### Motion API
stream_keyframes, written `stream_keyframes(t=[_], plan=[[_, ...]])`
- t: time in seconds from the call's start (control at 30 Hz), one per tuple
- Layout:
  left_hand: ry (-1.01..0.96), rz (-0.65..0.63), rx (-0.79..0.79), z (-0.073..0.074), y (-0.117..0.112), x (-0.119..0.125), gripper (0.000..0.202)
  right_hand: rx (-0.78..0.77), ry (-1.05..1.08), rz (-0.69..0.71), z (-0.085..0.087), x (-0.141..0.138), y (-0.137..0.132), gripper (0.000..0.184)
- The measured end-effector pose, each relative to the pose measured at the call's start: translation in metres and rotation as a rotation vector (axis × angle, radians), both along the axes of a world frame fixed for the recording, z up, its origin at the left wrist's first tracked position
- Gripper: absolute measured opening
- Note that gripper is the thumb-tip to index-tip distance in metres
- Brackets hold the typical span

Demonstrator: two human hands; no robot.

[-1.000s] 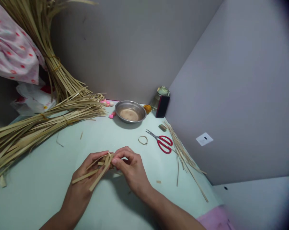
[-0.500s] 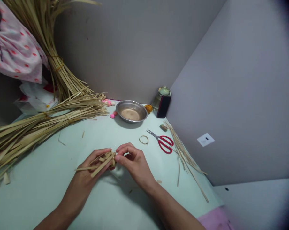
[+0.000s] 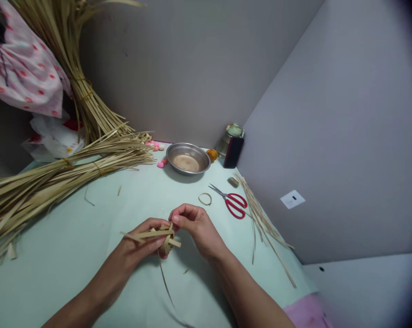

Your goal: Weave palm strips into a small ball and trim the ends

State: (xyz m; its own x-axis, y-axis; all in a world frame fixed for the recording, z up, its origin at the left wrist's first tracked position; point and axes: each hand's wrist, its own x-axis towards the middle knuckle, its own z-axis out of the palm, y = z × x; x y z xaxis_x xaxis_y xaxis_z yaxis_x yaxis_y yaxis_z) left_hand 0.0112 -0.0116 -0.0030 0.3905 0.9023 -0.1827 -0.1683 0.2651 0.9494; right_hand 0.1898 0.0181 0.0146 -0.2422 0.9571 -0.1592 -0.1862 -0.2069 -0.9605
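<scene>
Vs half a sec ago: both hands have shifted a little right & nearer the body. The folded leaf-strip knot point(image 3: 164, 236) has been turned: its loose ends, which slanted down-left, now stick out left nearly level, and a thin strand now hangs from it down toward the bench point(image 3: 72, 255). Bowl, scissors and bundles haven't moved.

Left hand point(image 3: 137, 243) cups the knot from below/left, fingers point(image 3: 154, 224) curled snug round it. Right hand point(image 3: 197, 228) comes in from the right, thumb & forefinger pinched narrow on the knot's top edge, other fingers folded. Knot is held just above the bench, centre-front, between the two hands.

Room & edges: bare bench left of the left hand and in front of both wrists. Behind the hands a clear strip, then a small ring point(image 3: 204, 199) and red-handled scissors point(image 3: 231, 202) near the right hand, apart from it. Steel bowl point(image 3: 188, 158) further back by the rear wall, w/ pink beads point(image 3: 156, 146) beside it. Loose strips point(image 3: 263, 223) lie along the right wall, close to the bench's right edge. Big tied strip bundle point(image 3: 55, 177) takes the left rear of the bench, well apart from the hands; a second bundle point(image 3: 72, 77) leans upright in the corner
</scene>
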Motion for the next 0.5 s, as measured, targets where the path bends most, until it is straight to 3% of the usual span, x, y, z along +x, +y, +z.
stream_keyframes(t=[0.27,0.4,0.5], plan=[[-0.185,0.059,-0.245,-0.0012,-0.0011,0.0016,0.022,0.038,0.043,-0.024,-0.0070,0.0050,0.0047,0.032],[-0.215,0.182,-0.241,-0.0024,0.0019,-0.0015,0.024,0.093,0.004,0.131,-0.0017,0.0025,0.0007,0.047],[-0.197,0.179,-0.211,-0.0017,0.0036,-0.0012,0.024,0.088,-0.019,0.208,-0.0018,-0.0016,-0.0021,0.058]])
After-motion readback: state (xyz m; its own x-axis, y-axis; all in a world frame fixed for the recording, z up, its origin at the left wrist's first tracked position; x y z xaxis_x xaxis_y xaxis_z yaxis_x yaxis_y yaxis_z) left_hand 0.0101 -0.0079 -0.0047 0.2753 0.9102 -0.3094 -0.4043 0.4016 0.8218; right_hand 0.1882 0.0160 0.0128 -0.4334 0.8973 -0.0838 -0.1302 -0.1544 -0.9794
